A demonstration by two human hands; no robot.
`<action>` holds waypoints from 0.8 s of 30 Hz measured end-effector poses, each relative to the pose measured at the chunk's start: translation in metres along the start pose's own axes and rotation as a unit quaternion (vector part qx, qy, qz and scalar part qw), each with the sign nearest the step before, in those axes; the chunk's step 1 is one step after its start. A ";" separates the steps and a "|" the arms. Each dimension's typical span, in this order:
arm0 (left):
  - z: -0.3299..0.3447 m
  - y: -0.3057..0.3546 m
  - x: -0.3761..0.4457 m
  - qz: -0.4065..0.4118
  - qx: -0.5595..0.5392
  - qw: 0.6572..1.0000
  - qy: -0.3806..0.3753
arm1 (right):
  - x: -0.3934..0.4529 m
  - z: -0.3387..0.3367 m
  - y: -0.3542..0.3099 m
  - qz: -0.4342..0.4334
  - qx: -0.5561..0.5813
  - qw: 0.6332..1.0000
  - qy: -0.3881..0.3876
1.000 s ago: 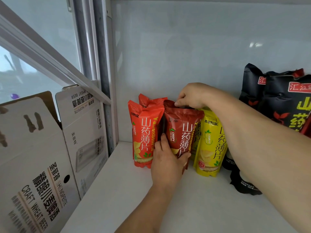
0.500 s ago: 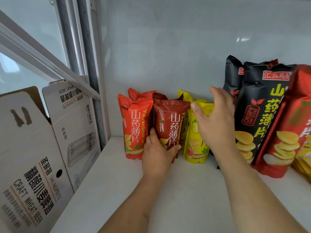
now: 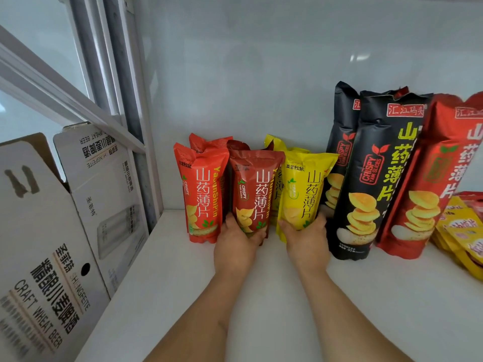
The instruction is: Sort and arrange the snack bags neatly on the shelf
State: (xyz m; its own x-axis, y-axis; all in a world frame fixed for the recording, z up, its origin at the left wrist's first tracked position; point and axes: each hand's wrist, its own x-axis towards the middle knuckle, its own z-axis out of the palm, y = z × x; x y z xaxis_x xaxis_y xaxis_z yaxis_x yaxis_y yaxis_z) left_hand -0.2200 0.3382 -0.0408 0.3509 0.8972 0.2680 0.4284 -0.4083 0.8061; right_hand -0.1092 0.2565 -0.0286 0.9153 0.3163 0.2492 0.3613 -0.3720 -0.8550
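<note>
Right hand (image 3: pixel 305 237) has dropped from the tops to grip the yellow bag (image 3: pixel 304 189); left hand (image 3: pixel 239 240) still holds the dark-red bag (image 3: pixel 252 190), squaring the row.

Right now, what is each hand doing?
Left hand: grips the dark red bag at its base.
Right hand: grips the yellow bag at its base.

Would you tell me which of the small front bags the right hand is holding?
The yellow bag: the right hand grips its base, while the left hand holds the dark red bag and the orange-red bag stands untouched.
</note>
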 end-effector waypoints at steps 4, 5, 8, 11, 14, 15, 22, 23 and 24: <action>0.003 -0.002 0.000 -0.002 0.001 1.000 0.008 | 0.004 0.004 0.012 0.003 -0.023 1.000 -0.019; 0.004 -0.003 0.000 -0.002 0.005 1.000 0.011 | 0.004 0.005 0.013 -0.003 -0.021 1.000 -0.021; 0.005 -0.003 0.000 0.000 0.014 1.000 0.012 | 0.003 0.006 0.016 -0.016 -0.014 0.999 -0.027; 0.006 -0.003 0.000 0.003 0.015 1.000 0.010 | 0.003 0.006 0.017 -0.018 -0.013 0.999 -0.027; 0.005 -0.002 -0.001 0.003 0.014 1.000 0.007 | 0.004 0.006 0.016 -0.016 -0.018 0.999 -0.032; 0.004 -0.001 -0.002 0.005 0.017 1.000 0.008 | 0.003 0.006 0.017 -0.015 -0.019 0.999 -0.036; -0.004 0.004 -0.009 -0.010 0.058 0.998 -0.006 | -0.013 -0.008 0.017 -0.021 -0.057 0.997 -0.048; -0.006 0.005 -0.013 -0.008 0.075 0.997 -0.006 | -0.016 -0.013 0.017 -0.027 -0.061 0.997 -0.045; -0.009 0.008 -0.018 -0.005 0.092 0.996 -0.004 | -0.021 -0.020 0.015 -0.035 -0.065 0.996 -0.041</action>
State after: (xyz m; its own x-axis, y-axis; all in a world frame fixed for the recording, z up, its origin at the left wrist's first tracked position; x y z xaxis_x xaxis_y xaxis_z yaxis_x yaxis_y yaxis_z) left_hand -0.2305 0.3203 -0.0348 0.3518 0.9003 0.2564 0.5772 -0.4243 0.6977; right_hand -0.1193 0.2268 -0.0380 0.8714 0.4137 0.2637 0.4488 -0.4550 -0.7691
